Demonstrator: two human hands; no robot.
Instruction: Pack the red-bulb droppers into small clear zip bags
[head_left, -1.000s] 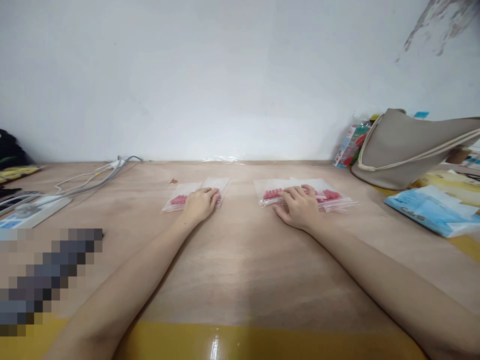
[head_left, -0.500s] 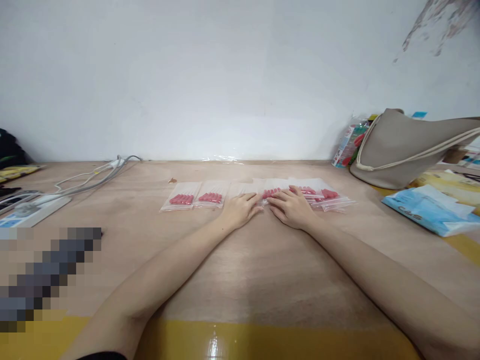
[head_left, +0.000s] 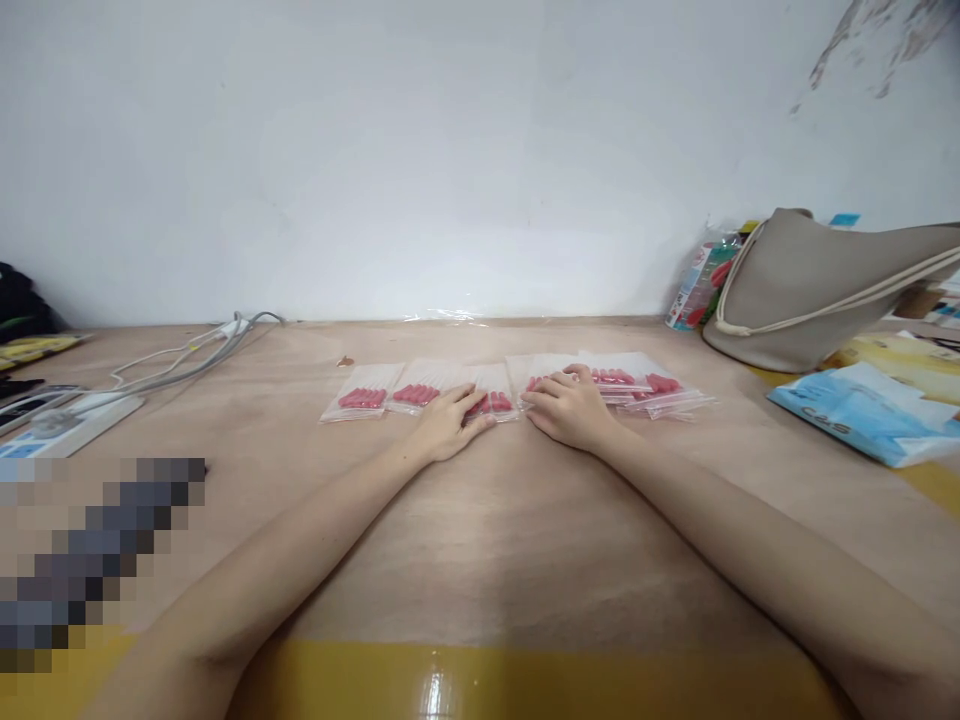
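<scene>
Several clear plastic bags lie in a row across the table (head_left: 420, 520), each with red-ended thin sticks inside. The leftmost bag (head_left: 363, 393) lies flat by itself beside a second bag (head_left: 417, 390). My left hand (head_left: 448, 420) rests with fingers stretched over a third bag (head_left: 499, 400), covering part of its red pieces. My right hand (head_left: 571, 410) lies palm down with fingers spread and slightly bent on a bag to the right of it. Past that hand, more bags (head_left: 660, 390) overlap in a loose pile. What lies under both palms is hidden.
A grey bag with a cord (head_left: 817, 290) leans at the back right, beside a bottle-like package (head_left: 701, 285). A blue tissue pack (head_left: 862, 415) lies in front. At the left are a white power strip (head_left: 97, 415) and cables (head_left: 195, 365). The wall (head_left: 465, 160) borders the back.
My left hand has slid left, uncovering red pieces of the third bag and touching nearer the second. My right hand has shifted slightly left, its fingers more bent.
</scene>
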